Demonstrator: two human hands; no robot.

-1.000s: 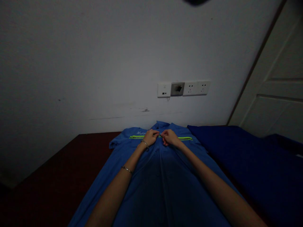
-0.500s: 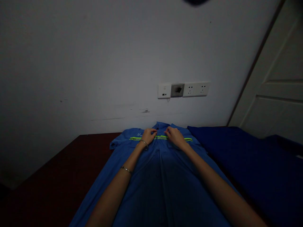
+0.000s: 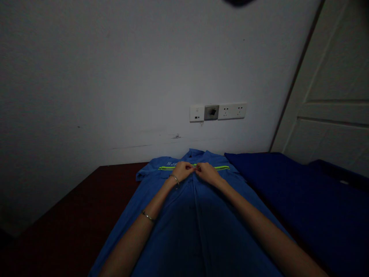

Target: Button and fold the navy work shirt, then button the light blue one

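Observation:
A blue short-sleeved work shirt (image 3: 173, 227) with a yellow-green chest stripe and white letters lies front up, its collar toward the wall. My left hand (image 3: 183, 171) is closed in a pinch on the front edge of the shirt at stripe height. Close beside it, almost touching, my right hand (image 3: 208, 172) pinches the opposite front edge. The fingertips meet over the shirt's centre line; whatever small part lies between them is hidden. Two bracelets circle my left wrist and forearm.
The shirt rests on a dark red-brown tabletop (image 3: 83, 207). Dark blue cloth (image 3: 300, 204) covers the right side. Behind stands a pale wall with a row of sockets (image 3: 232, 110), and a panelled white door (image 3: 331, 111) is at the right.
Both hands have come together and moved slightly down the shirt front, from above the stripe to stripe level. The camera view has shifted a little.

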